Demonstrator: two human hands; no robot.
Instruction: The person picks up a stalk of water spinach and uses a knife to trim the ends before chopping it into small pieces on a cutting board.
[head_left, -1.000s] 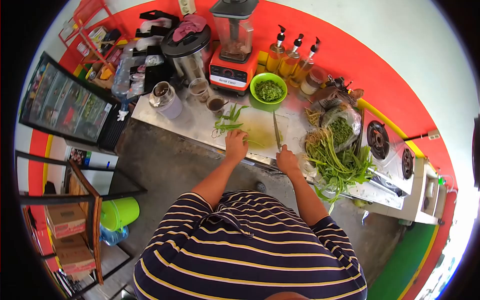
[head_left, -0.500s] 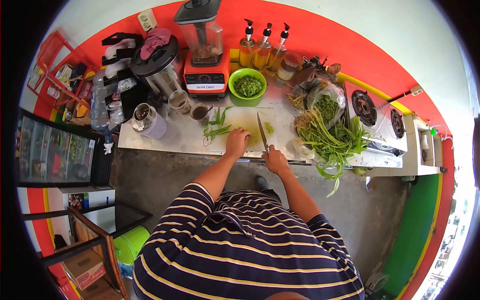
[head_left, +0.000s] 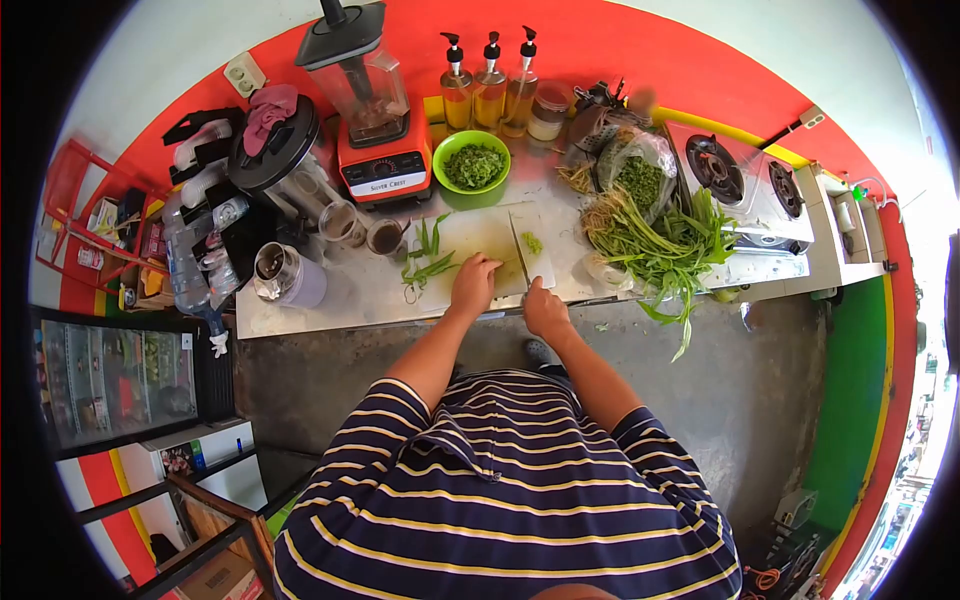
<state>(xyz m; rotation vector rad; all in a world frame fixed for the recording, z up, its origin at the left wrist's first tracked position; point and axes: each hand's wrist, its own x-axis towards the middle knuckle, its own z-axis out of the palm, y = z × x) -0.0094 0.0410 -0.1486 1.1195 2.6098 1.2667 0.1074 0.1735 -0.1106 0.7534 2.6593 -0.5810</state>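
My right hand (head_left: pixel 546 308) is wrapped round the handle of a knife (head_left: pixel 520 248), whose blade points away from me over the white cutting board (head_left: pixel 490 222). My left hand (head_left: pixel 473 286) is on the board to the left of the blade, fingers bent and pressed together. Leafy green stalks (head_left: pixel 430 265) run out from its left side; the part under the fingers is hidden. Small chopped green pieces (head_left: pixel 532 243) lie just right of the blade. Behind the board stands a green bowl (head_left: pixel 474 199) filled with chopped greens (head_left: pixel 474 168).
To the right, a pile of leafy greens (head_left: pixel 655 245) hangs over the counter edge, beside a plastic bag (head_left: pixel 640 180) and a gas stove (head_left: pixel 745 185). Behind are a red blender (head_left: pixel 385 165) and several jars and pump bottles (head_left: pixel 489 100). Cups (head_left: pixel 385 237) stand left of the board.
The view has shifted and turned slightly. The knife handle and right hand sit a little nearer the board's front edge, and the left fingers point more toward the blade.
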